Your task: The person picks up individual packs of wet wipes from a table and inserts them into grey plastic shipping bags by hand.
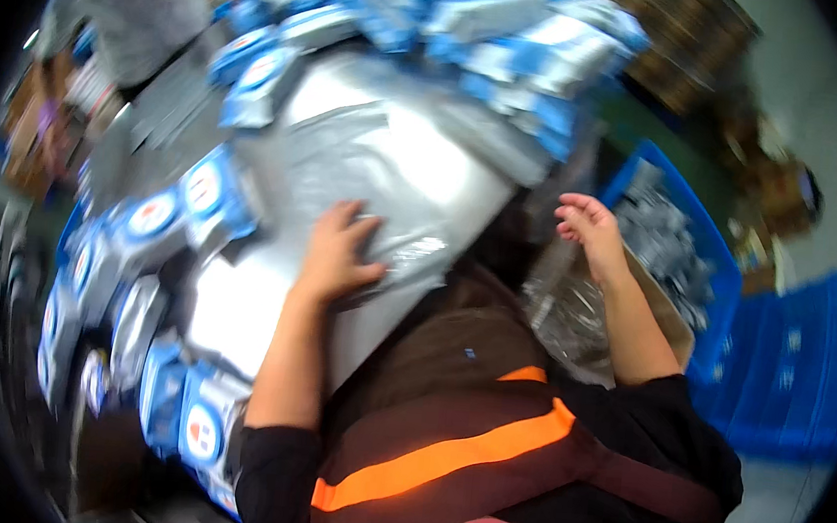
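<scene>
My left hand (338, 260) rests with spread fingers on a transparent plastic bag (348, 163) lying flat on the shiny metal table (247, 317). Off the table's right edge, my right hand (590, 228) is raised with loosely bent fingers, and I see nothing in it. Below it stands an open cardboard box (660, 315) with crumpled transparent plastic (572, 308) inside. Several blue-and-white soft packs (212, 201) stand along the table's left side, blurred by motion.
More blue-and-white packs (496, 32) are heaped at the far end. A blue crate (722, 271) at the right holds grey plastic pieces (662, 232), with a blue panel (793, 370) beside it. Brown stacked boxes (687, 37) stand farther back. Another person (133, 18) is at the upper left.
</scene>
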Available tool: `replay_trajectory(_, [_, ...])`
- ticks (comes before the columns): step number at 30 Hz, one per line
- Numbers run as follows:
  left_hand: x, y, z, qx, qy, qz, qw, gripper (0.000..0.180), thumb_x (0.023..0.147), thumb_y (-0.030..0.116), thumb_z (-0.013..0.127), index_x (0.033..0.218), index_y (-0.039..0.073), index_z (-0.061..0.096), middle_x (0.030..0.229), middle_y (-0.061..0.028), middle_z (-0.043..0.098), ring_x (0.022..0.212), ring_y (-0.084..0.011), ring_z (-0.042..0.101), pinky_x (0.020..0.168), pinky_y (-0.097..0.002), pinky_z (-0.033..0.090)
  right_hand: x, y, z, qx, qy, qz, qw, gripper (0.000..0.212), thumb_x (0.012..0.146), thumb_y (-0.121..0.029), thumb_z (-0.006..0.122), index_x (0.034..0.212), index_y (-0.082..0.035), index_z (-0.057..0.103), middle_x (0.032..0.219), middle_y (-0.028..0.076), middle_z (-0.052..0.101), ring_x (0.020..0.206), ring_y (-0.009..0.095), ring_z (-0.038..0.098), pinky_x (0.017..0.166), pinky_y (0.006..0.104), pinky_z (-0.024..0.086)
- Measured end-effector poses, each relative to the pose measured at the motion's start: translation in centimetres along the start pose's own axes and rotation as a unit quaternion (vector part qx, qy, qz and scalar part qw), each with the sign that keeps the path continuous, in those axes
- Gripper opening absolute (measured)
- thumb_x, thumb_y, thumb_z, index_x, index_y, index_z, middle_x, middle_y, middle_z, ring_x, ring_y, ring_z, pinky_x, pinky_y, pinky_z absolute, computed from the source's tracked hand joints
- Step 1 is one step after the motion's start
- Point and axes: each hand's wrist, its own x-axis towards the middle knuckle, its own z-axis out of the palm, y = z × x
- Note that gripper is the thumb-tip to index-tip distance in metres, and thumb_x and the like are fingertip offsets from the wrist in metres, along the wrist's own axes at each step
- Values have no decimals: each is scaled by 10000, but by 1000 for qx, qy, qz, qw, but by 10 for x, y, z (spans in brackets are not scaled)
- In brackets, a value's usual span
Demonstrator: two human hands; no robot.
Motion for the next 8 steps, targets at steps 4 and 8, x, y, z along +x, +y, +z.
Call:
replay_trajectory(4, [-22, 32, 2, 35, -3, -26, 999, 701, 691, 385, 781, 1324, 133, 616, 1487, -188, 446, 1423, -403, 341, 1170, -530, 271, 25, -55, 180, -172, -249, -255, 918, 342, 889, -112, 718, 1210, -13, 654, 1144, 81, 678, 1049, 153, 629, 928, 296, 495])
replay_trajectory(8, [-29, 31, 14, 18, -21, -37, 999, 740, 768, 484, 727, 1411, 165, 544, 1572, -170, 336, 1485, -393, 220, 1222, -510, 168, 49, -90, 337, -313, -266, -439, 799, 671, 777, -395, 805, 1352, -132, 580, 1346, 172, 580, 1255, 280, 543, 1044, 410, 440])
